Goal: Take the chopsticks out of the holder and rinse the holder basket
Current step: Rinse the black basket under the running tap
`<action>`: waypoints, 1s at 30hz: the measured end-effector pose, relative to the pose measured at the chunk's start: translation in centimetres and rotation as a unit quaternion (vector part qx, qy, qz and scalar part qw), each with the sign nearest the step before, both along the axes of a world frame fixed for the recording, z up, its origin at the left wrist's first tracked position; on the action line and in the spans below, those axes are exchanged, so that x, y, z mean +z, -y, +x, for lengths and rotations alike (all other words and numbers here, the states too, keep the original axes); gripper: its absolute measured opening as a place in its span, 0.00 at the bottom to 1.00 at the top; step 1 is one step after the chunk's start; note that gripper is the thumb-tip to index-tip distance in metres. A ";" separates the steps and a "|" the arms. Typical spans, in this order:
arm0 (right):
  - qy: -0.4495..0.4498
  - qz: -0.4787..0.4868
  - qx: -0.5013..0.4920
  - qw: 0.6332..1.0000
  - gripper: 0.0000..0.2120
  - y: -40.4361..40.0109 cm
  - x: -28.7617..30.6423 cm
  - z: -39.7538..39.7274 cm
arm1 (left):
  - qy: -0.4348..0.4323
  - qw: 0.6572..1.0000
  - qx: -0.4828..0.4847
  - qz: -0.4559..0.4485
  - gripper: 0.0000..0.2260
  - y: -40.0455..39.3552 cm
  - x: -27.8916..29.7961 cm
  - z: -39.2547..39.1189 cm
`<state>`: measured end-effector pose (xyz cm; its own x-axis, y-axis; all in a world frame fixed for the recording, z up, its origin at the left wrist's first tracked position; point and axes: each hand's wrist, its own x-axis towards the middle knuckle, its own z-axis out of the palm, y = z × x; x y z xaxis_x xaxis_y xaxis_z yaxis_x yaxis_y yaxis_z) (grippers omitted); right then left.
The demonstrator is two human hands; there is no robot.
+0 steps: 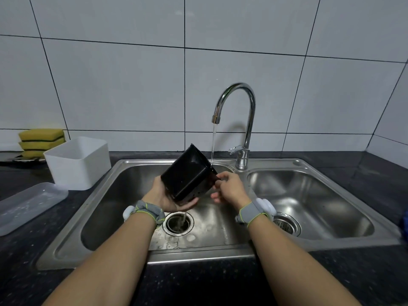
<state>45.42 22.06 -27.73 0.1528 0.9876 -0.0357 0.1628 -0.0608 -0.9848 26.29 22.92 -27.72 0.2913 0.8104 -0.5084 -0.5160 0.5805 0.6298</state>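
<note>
You are cradling the black holder basket (187, 173) in your left hand (167, 195), fingers curled under its lower end, while your right hand (229, 188) is pinching the corner beside it, just under the stream from the faucet (238, 111). The basket is tilting above the left sink basin (106, 206), and water is running off toward the drain below your left wrist. Keep rotating it so the stream reaches inside; its open mouth seems to be facing away, though that is hard to confirm.
</note>
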 end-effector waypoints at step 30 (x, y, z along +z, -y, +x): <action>-0.052 -0.030 0.001 0.998 0.07 0.2 0.0 -0.7 | -0.097 0.978 0.153 0.107 0.32 0.6 0.8 1.2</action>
